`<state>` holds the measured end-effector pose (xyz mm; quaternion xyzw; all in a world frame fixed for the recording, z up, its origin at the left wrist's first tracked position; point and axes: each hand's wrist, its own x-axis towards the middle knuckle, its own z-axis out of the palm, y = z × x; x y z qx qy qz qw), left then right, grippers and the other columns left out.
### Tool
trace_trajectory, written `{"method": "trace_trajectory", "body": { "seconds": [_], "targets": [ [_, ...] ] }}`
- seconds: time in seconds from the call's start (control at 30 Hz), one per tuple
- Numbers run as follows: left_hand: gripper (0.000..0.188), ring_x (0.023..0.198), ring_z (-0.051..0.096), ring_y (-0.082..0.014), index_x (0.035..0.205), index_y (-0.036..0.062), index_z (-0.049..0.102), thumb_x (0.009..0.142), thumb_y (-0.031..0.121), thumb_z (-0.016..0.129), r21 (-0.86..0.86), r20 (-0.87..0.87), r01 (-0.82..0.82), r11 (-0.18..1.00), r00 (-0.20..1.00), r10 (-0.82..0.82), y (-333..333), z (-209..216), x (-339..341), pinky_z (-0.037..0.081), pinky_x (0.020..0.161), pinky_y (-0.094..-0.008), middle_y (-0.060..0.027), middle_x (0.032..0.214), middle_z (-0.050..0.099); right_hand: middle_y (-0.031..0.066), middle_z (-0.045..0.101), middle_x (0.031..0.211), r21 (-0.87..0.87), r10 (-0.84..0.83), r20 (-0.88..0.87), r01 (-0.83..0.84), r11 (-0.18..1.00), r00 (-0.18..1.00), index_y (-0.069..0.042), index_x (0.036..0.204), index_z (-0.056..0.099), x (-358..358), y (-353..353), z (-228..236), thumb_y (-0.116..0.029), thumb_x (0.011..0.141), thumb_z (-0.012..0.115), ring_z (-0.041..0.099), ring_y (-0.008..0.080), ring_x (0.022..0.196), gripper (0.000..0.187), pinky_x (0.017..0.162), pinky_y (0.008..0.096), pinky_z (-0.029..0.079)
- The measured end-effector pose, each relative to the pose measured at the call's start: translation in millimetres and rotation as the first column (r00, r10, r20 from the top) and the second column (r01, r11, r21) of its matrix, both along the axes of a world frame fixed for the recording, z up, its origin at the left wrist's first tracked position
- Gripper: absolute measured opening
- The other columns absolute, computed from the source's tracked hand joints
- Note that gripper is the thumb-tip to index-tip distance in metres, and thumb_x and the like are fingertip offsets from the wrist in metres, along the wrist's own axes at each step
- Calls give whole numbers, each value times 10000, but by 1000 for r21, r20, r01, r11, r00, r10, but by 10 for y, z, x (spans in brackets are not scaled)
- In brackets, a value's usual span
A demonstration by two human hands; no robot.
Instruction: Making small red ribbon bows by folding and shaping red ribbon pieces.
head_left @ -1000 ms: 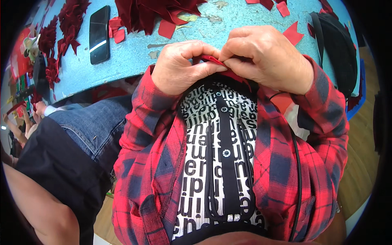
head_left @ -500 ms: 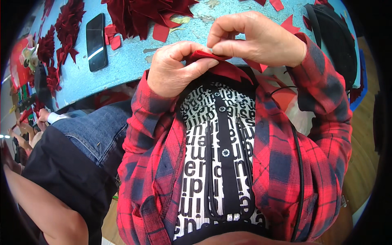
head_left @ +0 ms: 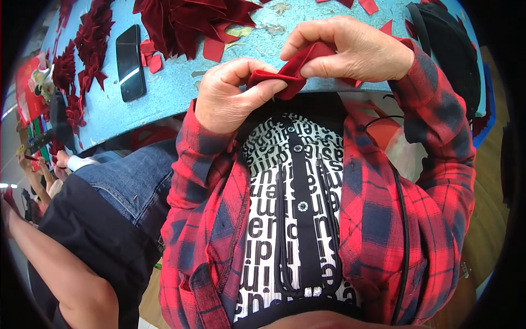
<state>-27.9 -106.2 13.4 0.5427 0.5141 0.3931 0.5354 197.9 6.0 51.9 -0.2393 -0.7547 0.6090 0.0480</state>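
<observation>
Between my two hands is a folded dark red velvet ribbon (head_left: 290, 77), just over the table's near edge. My left hand (head_left: 233, 90) pinches its left fold between thumb and fingers. The right part is gripped by my right hand (head_left: 353, 52), its thumb pressing against the ribbon and its fingers curled over. The ribbon bends upward from the left pinch toward the right hand. Beyond my hands, a heap of dark red pointed ribbon pieces (head_left: 183, 24) lies on the light blue table (head_left: 170, 90).
A black phone (head_left: 130, 63) lies left of the heap, beside small red scraps (head_left: 150, 55). More ribbon clusters (head_left: 90, 41) run along the far left. A black bag (head_left: 446, 55) sits at the right end. Another person in jeans (head_left: 129, 181) sits close on my left.
My right hand has brought the ribbon's loose, hanging part up and now grips it with a fold raised. My left hand keeps its pinch in nearly the same place.
</observation>
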Motion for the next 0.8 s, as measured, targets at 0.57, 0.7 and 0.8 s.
{"method": "trace_trajectory", "body": {
  "seconds": [0.57, 0.7, 0.8],
  "targets": [
    [144, 826, 651, -62, 1020, -14, 709, 891, 38, 746, -311, 251, 114, 943, 967, -34, 97, 99, -47, 530, 752, -215, -28, 932, 730, 37, 698, 969, -117, -129, -95, 118, 986, 987, 30, 1068, 682, 48, 66, -108, 69, 910, 597, 651, 83, 935, 184, 855, 232, 544],
    [145, 826, 648, -60, 1019, -14, 708, 889, 38, 747, -335, 255, 108, 936, 967, -20, 197, 93, -62, 527, 748, -213, -29, 936, 730, 32, 701, 971, -230, -115, -32, 105, 968, 993, 32, 1051, 691, 49, 181, -154, 46, 935, 599, 651, 73, 921, 149, 841, 220, 545],
    [140, 814, 645, -55, 1007, -11, 711, 885, 42, 753, -373, 232, 94, 923, 973, -5, 307, 74, -72, 524, 735, -210, -25, 922, 732, 28, 701, 962, -241, -127, -58, 109, 964, 990, 31, 1057, 690, 39, 276, -194, 34, 947, 594, 648, 62, 900, 146, 825, 209, 544]
  ]
}}
